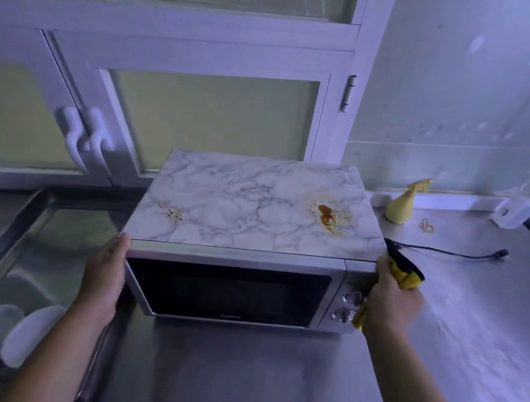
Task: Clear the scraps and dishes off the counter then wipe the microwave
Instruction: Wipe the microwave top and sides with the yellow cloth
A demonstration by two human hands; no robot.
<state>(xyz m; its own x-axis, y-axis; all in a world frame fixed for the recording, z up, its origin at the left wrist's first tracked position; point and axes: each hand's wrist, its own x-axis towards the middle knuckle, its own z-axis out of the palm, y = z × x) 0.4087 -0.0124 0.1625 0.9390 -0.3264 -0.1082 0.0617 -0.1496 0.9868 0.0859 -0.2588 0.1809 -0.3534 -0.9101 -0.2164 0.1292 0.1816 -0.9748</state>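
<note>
Head view places the microwave at frame centre, standing on the steel counter with its door facing the camera. The left hand lies flat against the left side wall near the front top corner, fingers extended, holding nothing. The right hand sits at the right front corner, beside the control knobs, and grips a bunched yellow cloth. Cloth ends protrude above and below the hand.

Task status, as judged from the frame:

1. Clearing appears largely complete. No scraps or dishes are visible on the counter. 2 white plates lie in the sink at lower left of the frame.
2. Wiping is not done. The marble-pattern top carries 1 brown stain at its right side and 1 smaller speckled stain at its left front. Neither shows smearing.

Other items on the counter, right of the microwave:

- a yellow spray bottle
- a rubber band just beside the bottle
- a black power cord lying loose, its plug end free

Both hands bracket the appliance, which suggests repositioning before the wipe. The cloth is already in hand for that step.
</note>
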